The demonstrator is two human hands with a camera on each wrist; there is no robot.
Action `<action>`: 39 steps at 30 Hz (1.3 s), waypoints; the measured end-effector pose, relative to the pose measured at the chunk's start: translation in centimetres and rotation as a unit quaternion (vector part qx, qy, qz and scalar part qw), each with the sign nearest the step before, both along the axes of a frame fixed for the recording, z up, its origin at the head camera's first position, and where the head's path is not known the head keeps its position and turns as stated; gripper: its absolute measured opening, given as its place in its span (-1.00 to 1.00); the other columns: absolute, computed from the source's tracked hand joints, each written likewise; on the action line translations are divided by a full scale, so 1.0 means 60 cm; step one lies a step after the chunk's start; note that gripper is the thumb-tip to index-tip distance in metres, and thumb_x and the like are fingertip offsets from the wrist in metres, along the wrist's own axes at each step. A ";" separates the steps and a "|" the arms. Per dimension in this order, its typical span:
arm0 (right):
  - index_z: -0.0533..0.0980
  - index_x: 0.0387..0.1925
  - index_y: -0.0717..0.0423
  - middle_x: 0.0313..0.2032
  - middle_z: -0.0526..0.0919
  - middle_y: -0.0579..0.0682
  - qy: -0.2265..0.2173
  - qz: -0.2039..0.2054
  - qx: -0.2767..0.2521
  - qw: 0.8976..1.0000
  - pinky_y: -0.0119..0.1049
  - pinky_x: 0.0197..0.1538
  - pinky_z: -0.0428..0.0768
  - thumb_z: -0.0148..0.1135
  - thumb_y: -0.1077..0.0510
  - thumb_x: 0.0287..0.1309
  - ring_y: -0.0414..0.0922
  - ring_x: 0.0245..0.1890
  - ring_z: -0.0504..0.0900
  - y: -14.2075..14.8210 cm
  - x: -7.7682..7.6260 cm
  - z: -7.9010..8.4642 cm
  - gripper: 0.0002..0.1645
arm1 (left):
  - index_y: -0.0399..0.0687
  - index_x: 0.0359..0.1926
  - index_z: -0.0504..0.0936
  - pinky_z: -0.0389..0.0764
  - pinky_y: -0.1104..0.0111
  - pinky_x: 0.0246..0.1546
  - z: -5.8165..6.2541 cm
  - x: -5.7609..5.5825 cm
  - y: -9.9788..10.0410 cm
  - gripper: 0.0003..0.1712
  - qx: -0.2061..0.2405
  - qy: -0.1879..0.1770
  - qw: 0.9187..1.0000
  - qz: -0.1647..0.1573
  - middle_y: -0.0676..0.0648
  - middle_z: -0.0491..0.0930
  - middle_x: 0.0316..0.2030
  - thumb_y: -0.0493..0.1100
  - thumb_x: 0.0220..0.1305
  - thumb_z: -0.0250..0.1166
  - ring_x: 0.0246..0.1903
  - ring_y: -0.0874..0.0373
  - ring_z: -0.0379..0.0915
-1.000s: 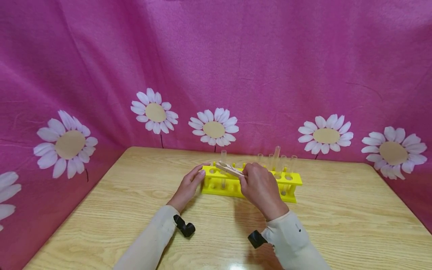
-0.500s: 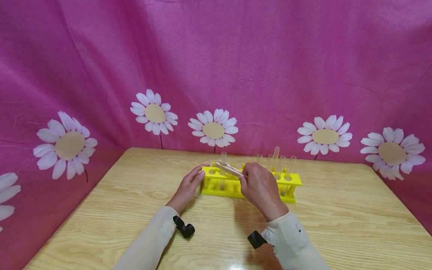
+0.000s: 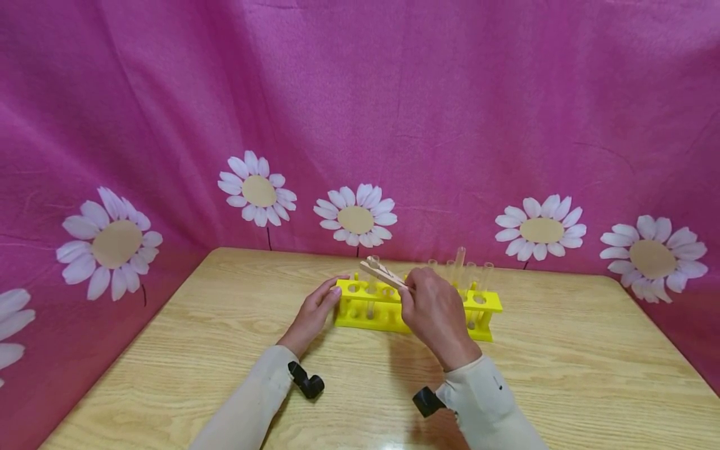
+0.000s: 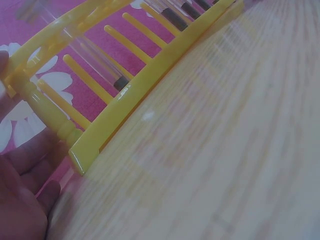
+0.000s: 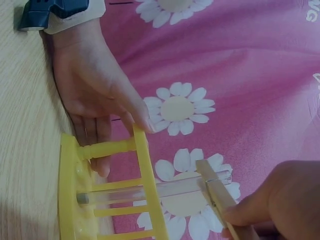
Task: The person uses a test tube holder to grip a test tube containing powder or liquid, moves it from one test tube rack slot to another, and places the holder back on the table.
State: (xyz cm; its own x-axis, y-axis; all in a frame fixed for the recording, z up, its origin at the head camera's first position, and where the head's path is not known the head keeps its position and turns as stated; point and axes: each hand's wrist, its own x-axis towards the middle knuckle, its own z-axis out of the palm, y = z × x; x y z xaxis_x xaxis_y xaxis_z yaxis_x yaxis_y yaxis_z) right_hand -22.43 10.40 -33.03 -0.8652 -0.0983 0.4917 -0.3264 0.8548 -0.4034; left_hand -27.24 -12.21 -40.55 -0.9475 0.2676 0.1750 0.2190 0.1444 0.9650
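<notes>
A yellow test tube rack stands on the table. My left hand grips its left end, thumb on the top plate and fingers behind the end post. My right hand pinches a wooden test tube clamp between thumb and fingers. In the right wrist view the clamp's front end lies across a clear test tube near its rim. This tube stands upright through a hole near the rack's left end, its dark bottom close to the base. The right hand hides the middle of the rack.
Several other clear tubes stand toward the rack's right end, one tube higher than the rest. Yellow pegs rise from the base. A pink cloth with daisies hangs behind the wooden table.
The clamp's front end has risen from close over the rack's top plate to near the tube's rim. The left hand and the rack stay in place.
</notes>
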 end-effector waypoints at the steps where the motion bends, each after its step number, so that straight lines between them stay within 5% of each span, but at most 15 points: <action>1: 0.52 -0.41 0.17 -0.53 0.44 -0.04 0.006 0.000 -0.004 1.000 -0.32 -0.56 0.38 0.29 0.19 0.15 -0.12 -0.63 0.33 0.000 0.000 0.000 -0.87 | 0.03 0.36 0.36 0.07 0.10 0.39 0.000 0.000 0.000 -0.53 0.000 0.000 1.000 0.000 -0.12 0.29 0.37 0.01 0.52 -0.06 0.38 0.07 0.10; 4: 0.52 -0.41 0.18 -0.53 0.43 -0.03 0.025 0.002 -0.015 1.000 -0.33 -0.58 0.37 0.28 0.20 0.16 -0.12 -0.64 0.32 0.000 0.000 0.000 -0.88 | 0.02 0.36 0.36 0.09 0.12 0.38 0.002 0.001 0.000 -0.53 0.001 0.003 1.000 -0.001 -0.12 0.29 0.36 -0.01 0.53 -0.06 0.37 0.07 0.11; 11: 0.53 -0.39 0.19 -0.53 0.42 -0.03 0.069 0.008 -0.035 0.997 -0.33 -0.60 0.35 0.29 0.20 0.16 -0.13 -0.63 0.31 -0.003 0.001 0.001 -0.88 | -0.04 0.36 0.36 0.13 0.10 0.37 -0.049 -0.035 0.000 -0.43 0.019 0.028 0.999 0.010 -0.07 0.32 0.35 0.11 0.49 -0.02 0.33 0.11 0.18; 29: 0.53 -0.31 0.22 -0.47 0.47 0.04 0.077 -0.013 -0.039 0.996 -0.29 -0.49 0.39 0.31 0.19 0.15 -0.07 -0.55 0.36 0.006 0.003 0.014 -0.84 | 0.15 0.35 0.37 0.11 0.15 0.38 -0.042 -0.033 -0.002 -0.49 0.021 0.004 1.000 0.007 -0.02 0.32 0.35 0.13 0.48 -0.02 0.33 0.12 0.18; 39: 0.52 -0.23 0.26 -0.43 0.46 0.07 0.051 -0.033 -0.044 0.997 -0.25 -0.47 0.38 0.31 0.20 0.17 -0.05 -0.53 0.37 0.029 0.014 0.026 -0.79 | 0.05 0.37 0.35 0.12 0.14 0.37 -0.031 -0.027 -0.005 -0.50 0.003 -0.003 1.000 0.002 -0.05 0.32 0.34 0.04 0.51 -0.04 0.34 0.07 0.16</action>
State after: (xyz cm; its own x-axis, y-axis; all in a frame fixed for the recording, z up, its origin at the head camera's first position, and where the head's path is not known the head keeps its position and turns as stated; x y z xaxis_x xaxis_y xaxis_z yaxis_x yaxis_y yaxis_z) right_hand -21.57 12.15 -31.44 -0.8136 0.0044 0.5814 -0.3140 0.8383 -0.4457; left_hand -28.88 -12.50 -42.42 -0.9495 0.2632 0.1708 0.2128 0.1402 0.9670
